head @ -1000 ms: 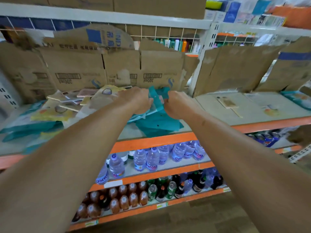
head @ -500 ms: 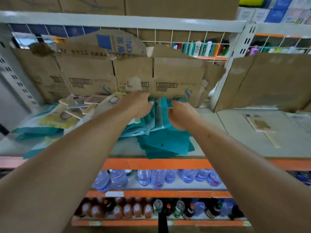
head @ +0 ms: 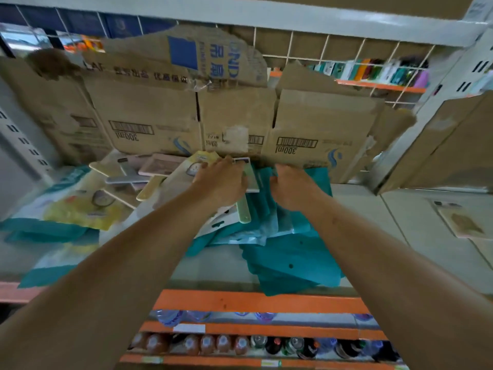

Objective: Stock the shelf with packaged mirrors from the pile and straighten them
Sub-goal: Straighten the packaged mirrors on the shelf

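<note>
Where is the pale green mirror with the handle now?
In the head view, centre, the pale green mirror is between the left hand and the right hand, over the teal packages, before the cardboard.

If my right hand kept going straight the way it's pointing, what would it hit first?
Your right hand touches the teal packaged mirrors; just beyond, probably the cardboard backing, though depth is unclear.

A grey shelf board with an orange front edge (head: 218, 265) carries a slumped stack of teal packaged mirrors (head: 290, 263) whose corner overhangs the front lip. To the left sprawls a pile of yellow and teal packets (head: 80, 212), with loose pastel hand mirrors (head: 149, 169) on top. Flattened brown cardboard (head: 149, 113) stands along the back. A pale flat packet (head: 464, 222) lies well apart at the right.
</note>
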